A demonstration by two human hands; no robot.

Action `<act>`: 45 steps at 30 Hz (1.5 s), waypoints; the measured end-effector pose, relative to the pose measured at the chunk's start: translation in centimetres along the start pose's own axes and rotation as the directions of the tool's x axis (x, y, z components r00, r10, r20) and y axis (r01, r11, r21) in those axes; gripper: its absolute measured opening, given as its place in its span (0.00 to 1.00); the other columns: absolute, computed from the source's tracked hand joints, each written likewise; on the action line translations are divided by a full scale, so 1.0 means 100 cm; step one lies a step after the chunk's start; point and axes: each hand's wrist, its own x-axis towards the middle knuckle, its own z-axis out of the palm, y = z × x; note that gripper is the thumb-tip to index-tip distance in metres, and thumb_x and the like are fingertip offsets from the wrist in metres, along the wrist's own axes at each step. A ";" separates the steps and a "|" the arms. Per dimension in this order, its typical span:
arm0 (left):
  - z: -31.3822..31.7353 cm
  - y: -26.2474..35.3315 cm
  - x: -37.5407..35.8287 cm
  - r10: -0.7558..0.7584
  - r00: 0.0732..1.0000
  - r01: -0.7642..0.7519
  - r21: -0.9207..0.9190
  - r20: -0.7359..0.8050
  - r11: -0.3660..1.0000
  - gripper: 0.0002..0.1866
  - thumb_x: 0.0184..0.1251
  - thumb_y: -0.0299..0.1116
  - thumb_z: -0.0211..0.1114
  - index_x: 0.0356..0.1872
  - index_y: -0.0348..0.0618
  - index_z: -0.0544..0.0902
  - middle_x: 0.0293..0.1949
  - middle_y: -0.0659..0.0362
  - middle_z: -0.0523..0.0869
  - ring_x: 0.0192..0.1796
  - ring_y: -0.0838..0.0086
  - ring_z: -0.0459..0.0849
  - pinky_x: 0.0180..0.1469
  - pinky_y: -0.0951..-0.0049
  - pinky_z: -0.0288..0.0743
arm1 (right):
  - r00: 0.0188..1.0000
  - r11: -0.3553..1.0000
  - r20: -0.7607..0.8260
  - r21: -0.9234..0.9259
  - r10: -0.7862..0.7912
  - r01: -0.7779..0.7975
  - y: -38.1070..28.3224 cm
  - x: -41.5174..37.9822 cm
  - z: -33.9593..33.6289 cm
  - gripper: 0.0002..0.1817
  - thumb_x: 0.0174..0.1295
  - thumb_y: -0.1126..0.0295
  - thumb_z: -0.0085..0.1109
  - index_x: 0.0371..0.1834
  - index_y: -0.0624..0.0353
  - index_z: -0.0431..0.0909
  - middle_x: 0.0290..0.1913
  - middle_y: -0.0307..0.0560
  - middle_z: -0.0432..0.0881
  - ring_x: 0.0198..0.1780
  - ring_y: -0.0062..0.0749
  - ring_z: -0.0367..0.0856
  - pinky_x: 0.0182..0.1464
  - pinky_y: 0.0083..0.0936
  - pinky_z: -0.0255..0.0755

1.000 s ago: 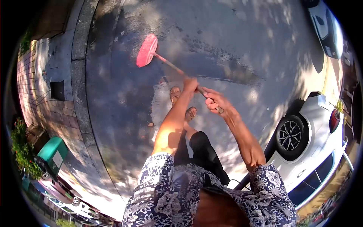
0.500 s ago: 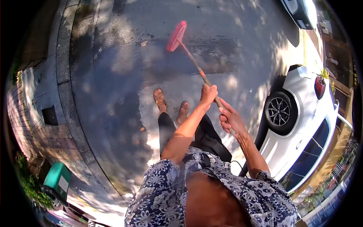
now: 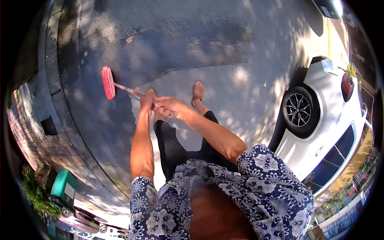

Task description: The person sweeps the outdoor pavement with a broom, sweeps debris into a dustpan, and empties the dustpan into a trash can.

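Pink broom (image 3: 109, 83) out front-left on wet asphalt (image 3: 192, 40), head edge-on, bristles down on the ground just beside the concrete curb (image 3: 54, 86). Handle (image 3: 126, 89) running from the head back toward the body, nearly level in frame.

Left hand (image 3: 146, 102) wrapped around the handle, fingers fully curled, fist-tight grip. Right hand (image 3: 168, 107) right behind it on the same handle, fingers curled closed too; handle end hidden under the knuckles. Hands touching or nearly so, can't tell which. Both arms bare, extended forward; floral short sleeves at the shoulders.

Sandalled feet below the hands: one foot (image 3: 197, 91) to the right of the grip, the other mostly hidden behind the hands. Black trousers.

Ground: dark wet patch around the broom head, lighter sunlit patch under the feet, dappled leaf shadow everywhere. One leaf or scrap (image 3: 130, 39) on the asphalt further out.

Containers: green bin (image 3: 63, 187) at bottom left beyond the curb, on the brick paving (image 3: 30, 124), lid shut, contents not visible. Plants (image 3: 36, 194) next to it.

White car (image 3: 328, 124) parked on the right, rear wheel (image 3: 298, 110) and red tail lamp visible, well apart from the broom. Second vehicle clipped at top right.
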 end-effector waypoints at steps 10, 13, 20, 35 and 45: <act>0.462 -0.089 -0.184 -0.074 0.833 0.088 0.000 0.548 0.996 0.15 0.63 0.37 0.57 0.26 0.33 0.77 0.18 0.48 0.81 0.17 0.62 0.83 0.16 0.64 0.75 | 0.819 0.985 -0.560 -0.172 -0.122 0.029 -0.044 -0.358 -0.237 0.32 0.69 0.69 0.56 0.78 0.57 0.63 0.21 0.34 0.72 0.13 0.12 0.60 0.12 0.15 0.53; 0.499 -0.074 -0.230 -0.024 0.698 0.085 -0.049 0.716 0.995 0.14 0.64 0.37 0.56 0.23 0.38 0.75 0.16 0.53 0.78 0.17 0.63 0.81 0.17 0.64 0.73 | 0.718 0.961 -0.664 -0.275 -0.207 0.023 -0.047 -0.405 -0.219 0.32 0.67 0.73 0.56 0.77 0.58 0.64 0.21 0.33 0.71 0.13 0.13 0.62 0.14 0.15 0.54; 0.451 -0.058 -0.262 0.216 0.756 -0.206 -0.088 0.618 0.974 0.17 0.65 0.39 0.55 0.20 0.39 0.74 0.16 0.55 0.79 0.15 0.69 0.78 0.16 0.68 0.70 | 0.778 0.881 -0.525 -0.467 -0.345 0.076 -0.015 -0.411 -0.180 0.34 0.68 0.74 0.52 0.79 0.55 0.61 0.19 0.31 0.67 0.13 0.15 0.63 0.13 0.16 0.55; -0.002 -0.250 -0.255 0.152 0.946 -0.130 0.095 -0.287 0.987 0.16 0.67 0.38 0.53 0.33 0.32 0.79 0.20 0.50 0.84 0.18 0.62 0.85 0.21 0.64 0.79 | 0.870 -0.646 0.321 -0.763 -0.375 0.003 -0.013 -0.171 -0.258 0.24 0.74 0.67 0.52 0.71 0.58 0.68 0.25 0.42 0.77 0.16 0.29 0.73 0.17 0.32 0.72; -0.116 -0.588 -0.398 -0.247 0.848 -0.054 -0.541 -0.468 0.839 0.13 0.71 0.37 0.53 0.43 0.36 0.78 0.24 0.50 0.86 0.21 0.64 0.88 0.20 0.66 0.82 | 0.898 0.147 -0.143 -0.985 -0.416 -0.089 0.158 -0.184 -0.074 0.12 0.71 0.59 0.56 0.44 0.56 0.74 0.20 0.43 0.72 0.12 0.28 0.69 0.13 0.30 0.67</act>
